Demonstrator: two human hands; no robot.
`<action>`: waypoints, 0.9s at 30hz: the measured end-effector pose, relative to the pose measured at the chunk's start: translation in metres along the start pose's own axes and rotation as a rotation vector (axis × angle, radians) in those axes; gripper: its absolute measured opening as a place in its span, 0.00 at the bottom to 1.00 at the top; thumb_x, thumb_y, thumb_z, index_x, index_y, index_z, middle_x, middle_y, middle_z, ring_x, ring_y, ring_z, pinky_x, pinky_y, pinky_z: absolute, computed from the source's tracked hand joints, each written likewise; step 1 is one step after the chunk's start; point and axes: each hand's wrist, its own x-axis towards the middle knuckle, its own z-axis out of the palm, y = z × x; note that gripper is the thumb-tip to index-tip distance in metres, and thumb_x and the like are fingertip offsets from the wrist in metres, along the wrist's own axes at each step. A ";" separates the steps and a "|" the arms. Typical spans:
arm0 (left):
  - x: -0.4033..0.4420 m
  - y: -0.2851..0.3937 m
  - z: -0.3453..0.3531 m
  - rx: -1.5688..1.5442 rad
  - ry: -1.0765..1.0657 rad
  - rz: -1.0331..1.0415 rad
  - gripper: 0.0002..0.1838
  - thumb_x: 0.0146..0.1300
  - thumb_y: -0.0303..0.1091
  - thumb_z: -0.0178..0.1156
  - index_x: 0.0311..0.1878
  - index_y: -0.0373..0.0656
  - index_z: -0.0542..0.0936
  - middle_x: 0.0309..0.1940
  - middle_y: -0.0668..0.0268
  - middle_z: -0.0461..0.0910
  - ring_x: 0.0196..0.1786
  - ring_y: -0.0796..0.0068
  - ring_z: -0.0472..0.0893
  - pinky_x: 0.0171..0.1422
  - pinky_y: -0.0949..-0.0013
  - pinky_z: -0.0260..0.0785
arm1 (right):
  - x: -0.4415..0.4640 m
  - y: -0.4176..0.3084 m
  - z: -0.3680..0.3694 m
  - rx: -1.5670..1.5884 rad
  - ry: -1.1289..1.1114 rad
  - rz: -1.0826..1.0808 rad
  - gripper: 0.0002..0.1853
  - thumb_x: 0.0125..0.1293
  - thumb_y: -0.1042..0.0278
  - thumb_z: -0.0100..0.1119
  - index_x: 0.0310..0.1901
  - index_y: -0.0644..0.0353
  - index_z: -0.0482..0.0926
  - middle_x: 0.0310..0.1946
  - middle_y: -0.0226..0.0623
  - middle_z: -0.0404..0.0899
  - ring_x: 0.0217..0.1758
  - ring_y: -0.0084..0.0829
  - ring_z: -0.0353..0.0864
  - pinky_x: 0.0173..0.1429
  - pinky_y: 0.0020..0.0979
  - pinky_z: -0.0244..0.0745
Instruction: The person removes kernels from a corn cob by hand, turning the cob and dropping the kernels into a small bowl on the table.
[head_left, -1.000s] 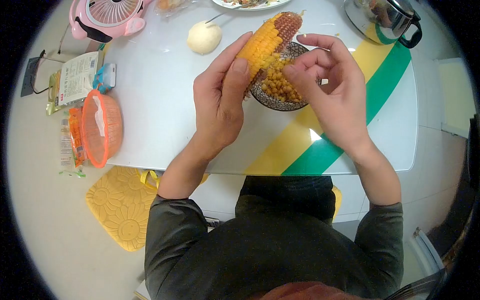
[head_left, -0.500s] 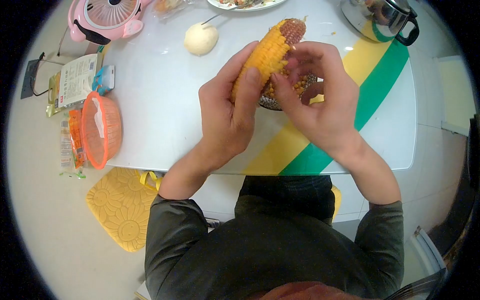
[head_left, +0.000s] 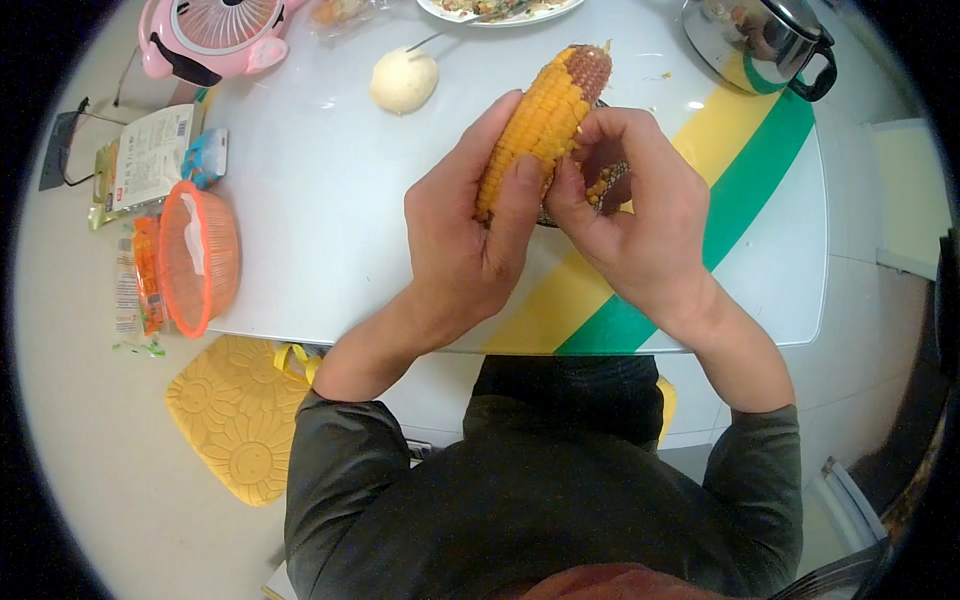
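Your left fingers (head_left: 516, 205) clasp the corn cob (head_left: 538, 115); whether your right fingers (head_left: 572, 200) pinch kernels (head_left: 562, 146) is unclear; hasty flicks could overshoot the bowl (head_left: 619, 186).

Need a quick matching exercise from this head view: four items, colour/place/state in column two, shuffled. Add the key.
Column 1
1. Corn cob
2. Bowl
3. Plastic basket
4. Desk fan

Column 2
A. Pink, at the top left of the view
B. Partly hidden behind the right hand, with loose kernels in it
C. Held in the left hand, bare of kernels at its far tip
D. Orange, with a white piece of something inside

Right pairs: 1-C; 2-B; 3-D; 4-A
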 end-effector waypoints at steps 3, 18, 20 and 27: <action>0.001 -0.001 0.002 -0.010 0.009 0.026 0.23 0.79 0.31 0.56 0.71 0.28 0.73 0.51 0.49 0.88 0.50 0.68 0.88 0.56 0.67 0.80 | -0.001 0.000 0.001 0.004 -0.014 -0.002 0.16 0.63 0.72 0.73 0.48 0.63 0.76 0.31 0.41 0.80 0.27 0.40 0.85 0.31 0.36 0.81; -0.001 -0.002 0.002 -0.068 0.010 0.005 0.23 0.79 0.32 0.57 0.71 0.30 0.72 0.51 0.49 0.87 0.49 0.66 0.88 0.54 0.66 0.80 | -0.001 -0.004 0.003 0.109 -0.033 0.122 0.10 0.70 0.75 0.66 0.46 0.63 0.74 0.27 0.33 0.79 0.26 0.22 0.78 0.31 0.24 0.74; -0.001 -0.004 0.002 -0.041 0.010 0.011 0.24 0.79 0.33 0.57 0.71 0.30 0.72 0.50 0.49 0.87 0.49 0.65 0.88 0.55 0.65 0.80 | 0.001 -0.005 0.003 0.163 -0.046 0.194 0.13 0.66 0.74 0.69 0.45 0.63 0.74 0.27 0.40 0.79 0.25 0.33 0.80 0.33 0.32 0.78; -0.002 0.001 0.004 0.003 0.015 -0.050 0.24 0.78 0.34 0.58 0.70 0.30 0.73 0.50 0.45 0.86 0.48 0.56 0.89 0.53 0.62 0.80 | 0.001 -0.009 0.002 0.336 -0.077 0.405 0.07 0.70 0.76 0.63 0.44 0.64 0.74 0.30 0.30 0.77 0.31 0.17 0.74 0.36 0.22 0.73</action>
